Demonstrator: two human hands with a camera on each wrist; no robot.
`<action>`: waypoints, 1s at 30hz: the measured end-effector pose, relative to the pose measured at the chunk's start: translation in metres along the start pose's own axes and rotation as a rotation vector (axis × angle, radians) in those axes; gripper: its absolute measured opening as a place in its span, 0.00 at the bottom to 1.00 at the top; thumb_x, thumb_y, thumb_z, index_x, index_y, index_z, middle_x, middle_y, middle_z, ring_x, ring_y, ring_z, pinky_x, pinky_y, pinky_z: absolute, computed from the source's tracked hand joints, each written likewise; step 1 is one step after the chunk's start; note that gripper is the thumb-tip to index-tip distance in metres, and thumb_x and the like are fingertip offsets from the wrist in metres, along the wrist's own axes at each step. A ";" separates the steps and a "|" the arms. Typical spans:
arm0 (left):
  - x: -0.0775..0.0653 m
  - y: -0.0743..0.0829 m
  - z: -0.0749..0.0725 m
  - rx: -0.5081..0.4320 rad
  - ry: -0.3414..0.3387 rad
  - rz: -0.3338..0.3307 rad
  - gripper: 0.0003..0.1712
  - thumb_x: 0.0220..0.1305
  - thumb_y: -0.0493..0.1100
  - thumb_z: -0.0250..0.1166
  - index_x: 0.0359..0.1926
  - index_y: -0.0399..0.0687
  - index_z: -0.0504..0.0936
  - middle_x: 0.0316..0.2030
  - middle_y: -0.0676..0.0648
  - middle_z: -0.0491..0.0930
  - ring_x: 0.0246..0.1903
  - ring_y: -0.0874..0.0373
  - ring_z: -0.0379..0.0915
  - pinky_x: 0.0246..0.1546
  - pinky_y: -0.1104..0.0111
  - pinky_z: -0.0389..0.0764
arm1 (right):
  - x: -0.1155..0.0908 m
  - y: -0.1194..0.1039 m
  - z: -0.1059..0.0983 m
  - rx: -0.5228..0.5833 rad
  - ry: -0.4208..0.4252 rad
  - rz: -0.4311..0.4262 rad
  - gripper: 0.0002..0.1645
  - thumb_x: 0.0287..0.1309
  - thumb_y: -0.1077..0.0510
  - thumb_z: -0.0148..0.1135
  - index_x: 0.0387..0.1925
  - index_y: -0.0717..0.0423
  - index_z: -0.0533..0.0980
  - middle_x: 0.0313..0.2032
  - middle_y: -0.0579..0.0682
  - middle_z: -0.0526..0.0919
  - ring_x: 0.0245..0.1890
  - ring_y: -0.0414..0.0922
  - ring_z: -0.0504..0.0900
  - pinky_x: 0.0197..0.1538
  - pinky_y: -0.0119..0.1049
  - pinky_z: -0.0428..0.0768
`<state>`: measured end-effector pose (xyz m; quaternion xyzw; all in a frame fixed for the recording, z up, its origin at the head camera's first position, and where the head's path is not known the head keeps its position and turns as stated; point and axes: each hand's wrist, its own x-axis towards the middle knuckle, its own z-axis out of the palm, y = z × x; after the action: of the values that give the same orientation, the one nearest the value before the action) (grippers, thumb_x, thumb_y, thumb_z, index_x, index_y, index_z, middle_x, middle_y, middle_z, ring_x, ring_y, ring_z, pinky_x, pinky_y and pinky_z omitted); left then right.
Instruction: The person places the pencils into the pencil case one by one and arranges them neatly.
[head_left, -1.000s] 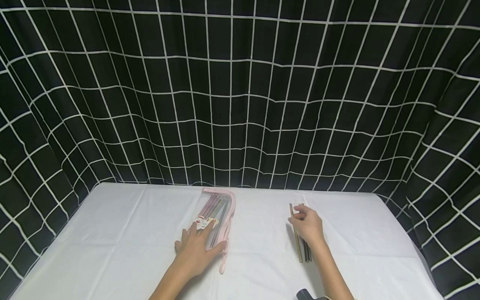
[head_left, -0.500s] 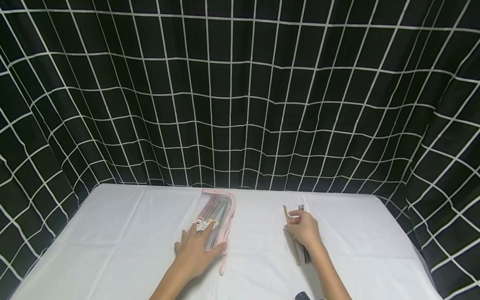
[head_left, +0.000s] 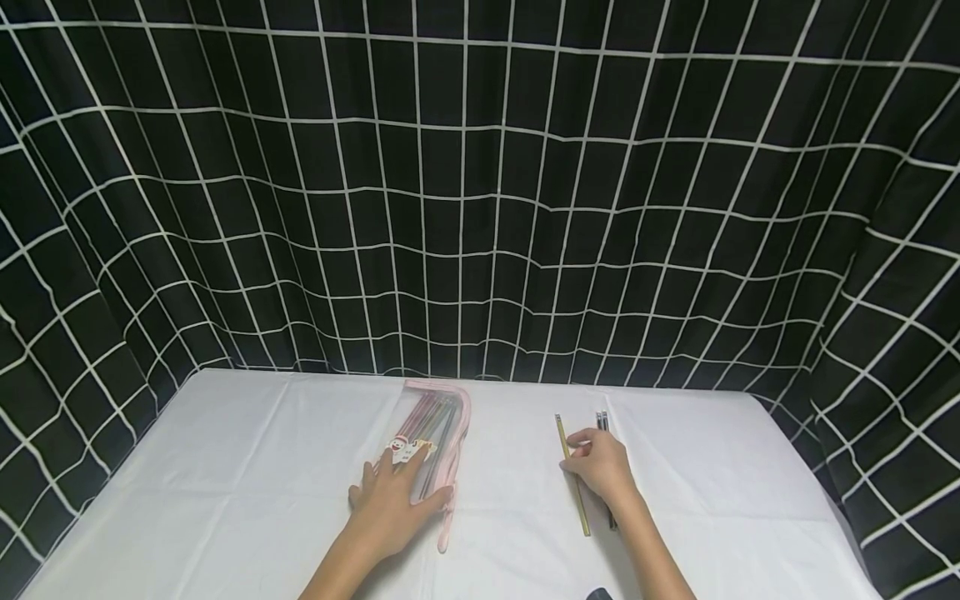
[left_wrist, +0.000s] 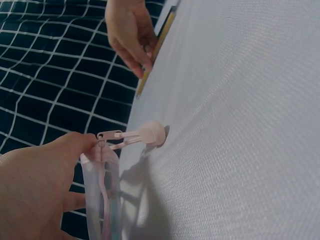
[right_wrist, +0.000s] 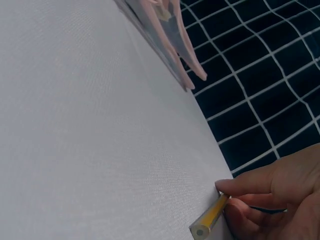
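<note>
A clear pencil case with pink trim (head_left: 429, 411) lies on the table, with several pencils showing inside. My left hand (head_left: 390, 504) rests on its near part, fingers spread over the clear front. In the left wrist view, the left thumb touches the case's corner by the pink zipper pull (left_wrist: 152, 134). Between thumb and fingers, my right hand (head_left: 606, 467) pinches a yellow pencil (head_left: 581, 508) near its middle. One blunt end of that pencil faces the camera in the right wrist view. Dark pencils (head_left: 603, 419) lie just right of it, partly hidden behind the right hand.
White cloth (head_left: 247, 467) covers the table. A black curtain with white grid lines (head_left: 480, 208) hangs behind and along both sides. A dark rounded object (head_left: 599, 594) shows at the bottom edge, near the right forearm.
The right hand has moved left with the yellow pencil, away from the dark pencils, and the pencil's far end now leans left. The left hand and pencil case have stayed put.
</note>
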<state>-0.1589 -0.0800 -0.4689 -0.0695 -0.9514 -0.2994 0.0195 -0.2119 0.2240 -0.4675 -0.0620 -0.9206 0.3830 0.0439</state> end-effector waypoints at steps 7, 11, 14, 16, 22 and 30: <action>0.000 0.000 0.000 0.004 -0.003 0.000 0.42 0.69 0.68 0.64 0.75 0.50 0.74 0.71 0.20 0.64 0.68 0.11 0.56 0.56 0.19 0.60 | -0.001 -0.001 -0.001 -0.004 -0.012 0.012 0.20 0.52 0.68 0.72 0.46 0.75 0.82 0.28 0.57 0.86 0.27 0.46 0.83 0.32 0.38 0.83; 0.000 0.000 0.000 0.001 -0.006 0.001 0.42 0.69 0.68 0.64 0.75 0.50 0.74 0.71 0.20 0.64 0.68 0.10 0.56 0.57 0.18 0.60 | -0.001 -0.002 -0.002 0.003 -0.024 0.024 0.19 0.52 0.68 0.71 0.47 0.75 0.82 0.28 0.57 0.85 0.26 0.45 0.82 0.31 0.36 0.82; 0.000 0.000 0.001 0.003 -0.005 0.003 0.42 0.69 0.69 0.63 0.75 0.50 0.74 0.71 0.20 0.64 0.68 0.10 0.56 0.57 0.18 0.60 | -0.001 -0.002 -0.004 0.022 -0.032 0.037 0.20 0.52 0.68 0.70 0.47 0.75 0.82 0.29 0.58 0.86 0.26 0.45 0.83 0.31 0.36 0.82; 0.000 0.000 0.001 0.003 -0.004 0.003 0.43 0.69 0.69 0.63 0.75 0.50 0.74 0.71 0.20 0.64 0.68 0.10 0.56 0.57 0.18 0.60 | 0.000 -0.001 -0.004 0.041 -0.037 0.048 0.20 0.52 0.69 0.70 0.48 0.75 0.82 0.31 0.58 0.86 0.26 0.45 0.84 0.31 0.36 0.84; 0.000 -0.001 0.002 0.002 -0.008 -0.001 0.43 0.69 0.69 0.63 0.75 0.51 0.74 0.71 0.20 0.64 0.68 0.11 0.56 0.57 0.18 0.59 | 0.000 0.000 -0.004 0.069 -0.053 0.059 0.21 0.53 0.68 0.70 0.49 0.75 0.82 0.33 0.61 0.88 0.27 0.45 0.86 0.33 0.38 0.86; 0.000 0.000 0.002 0.002 -0.008 -0.001 0.43 0.69 0.69 0.63 0.75 0.51 0.74 0.71 0.20 0.64 0.68 0.10 0.55 0.57 0.18 0.59 | 0.001 0.000 -0.005 0.096 -0.084 0.090 0.23 0.57 0.66 0.69 0.53 0.74 0.81 0.34 0.63 0.89 0.28 0.46 0.87 0.33 0.37 0.86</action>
<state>-0.1590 -0.0793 -0.4706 -0.0701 -0.9519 -0.2980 0.0156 -0.2124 0.2274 -0.4638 -0.0850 -0.8984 0.4307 -0.0090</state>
